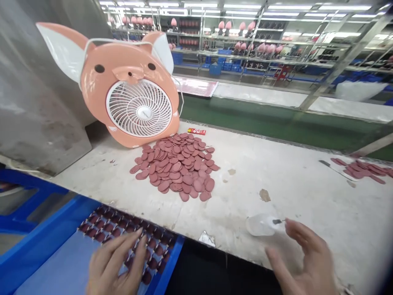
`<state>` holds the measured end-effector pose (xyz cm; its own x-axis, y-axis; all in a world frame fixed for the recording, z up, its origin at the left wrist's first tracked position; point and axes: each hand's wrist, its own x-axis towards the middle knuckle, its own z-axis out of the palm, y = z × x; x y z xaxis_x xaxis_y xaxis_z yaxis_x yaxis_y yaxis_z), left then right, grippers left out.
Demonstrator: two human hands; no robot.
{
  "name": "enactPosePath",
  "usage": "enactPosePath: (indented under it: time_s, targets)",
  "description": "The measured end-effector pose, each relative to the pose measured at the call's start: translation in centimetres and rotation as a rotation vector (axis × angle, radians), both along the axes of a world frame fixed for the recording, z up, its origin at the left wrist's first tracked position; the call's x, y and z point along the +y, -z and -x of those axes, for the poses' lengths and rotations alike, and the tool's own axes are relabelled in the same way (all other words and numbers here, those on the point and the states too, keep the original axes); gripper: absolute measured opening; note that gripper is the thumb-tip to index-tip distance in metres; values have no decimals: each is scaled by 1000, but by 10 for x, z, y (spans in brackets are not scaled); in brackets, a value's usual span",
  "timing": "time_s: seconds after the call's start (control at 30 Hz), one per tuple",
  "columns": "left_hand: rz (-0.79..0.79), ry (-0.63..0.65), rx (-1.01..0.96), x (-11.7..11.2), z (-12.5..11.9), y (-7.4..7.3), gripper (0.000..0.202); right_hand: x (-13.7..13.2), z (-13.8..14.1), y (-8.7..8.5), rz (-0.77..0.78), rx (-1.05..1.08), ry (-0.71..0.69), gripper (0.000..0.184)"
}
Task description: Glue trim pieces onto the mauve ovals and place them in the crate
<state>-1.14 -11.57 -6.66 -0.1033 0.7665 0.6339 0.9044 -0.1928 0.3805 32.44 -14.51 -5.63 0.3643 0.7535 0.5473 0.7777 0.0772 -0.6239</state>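
Left hand (118,262) down over a blue plastic tray (46,241), fingers (135,241) stretched across neat rows of small dark pink discs (123,229), grip flat and open, nothing visibly held, and fingertips either on the rows or just above them, too close to call! Across to the right hand (302,256), hovering at the near edge of the white counter (307,213), grip wide and curved, just beside a clear plastic piece (260,225) lying flat, with a small dark metal tip (278,221) right at the index finger, pinched or merely behind it, no telling! Mid-counter, well apart from both hands, a big loose heap of pink discs (175,164), right up against a peach pig-shaped fan (95,86) leaning back, a red packet (196,131) just behind the heap! Far right, a second scatter of pink strips (362,170) beside a thin-bladed knife (333,169), and way back, metal shelving (245,41) lined with pink pieces and blue crates
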Motion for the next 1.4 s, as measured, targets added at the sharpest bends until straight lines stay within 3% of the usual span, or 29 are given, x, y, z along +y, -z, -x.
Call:
enactPosePath:
  time_s: [0.07, 0.17, 0.23, 0.33, 0.5, 0.63, 0.73, 0.87, 1.1, 1.23, 1.4]
  targets:
    - [-49, 74, 46, 36, -23, -24, 24, 8, 1, -7, 196, -119, -69, 67]
    - [179, 130, 144, 95, -48, -49, 46, 15, 6, -10, 248, -188, -171, 71]
    - [258, 179, 178, 124, -58, -55, 53, 16, 8, -8, 230, -208, -188, 70]
    - [337, 286, 224, 140, -66, -52, 52, 15, 8, -6, 212, -211, -194, 63]
    - [346, 352, 229, 125, -80, -41, 47, 16, 9, -9, 287, -25, -208, 43]
    - [294, 355, 153, 116, -86, -43, 43, 16, 9, -11, 294, 68, -226, 35]
    - [249, 341, 26, 113, -87, -47, 40, 11, 13, -17, 312, 186, -156, 36]
    - [250, 403, -259, 102, -89, -53, 36, 6, 15, -25, 277, 526, -94, 34]
    - [502, 499, -853, 52, -129, -57, 23, 7, 17, -26, 179, 848, -340, 25]
    - [706, 603, -1294, 23, -156, -57, 15, 6, 34, -32, 149, 922, -475, 31]
    - [552, 733, -1169, 1, -170, -58, 4, -1, 39, -33, -20, 820, -496, 21]
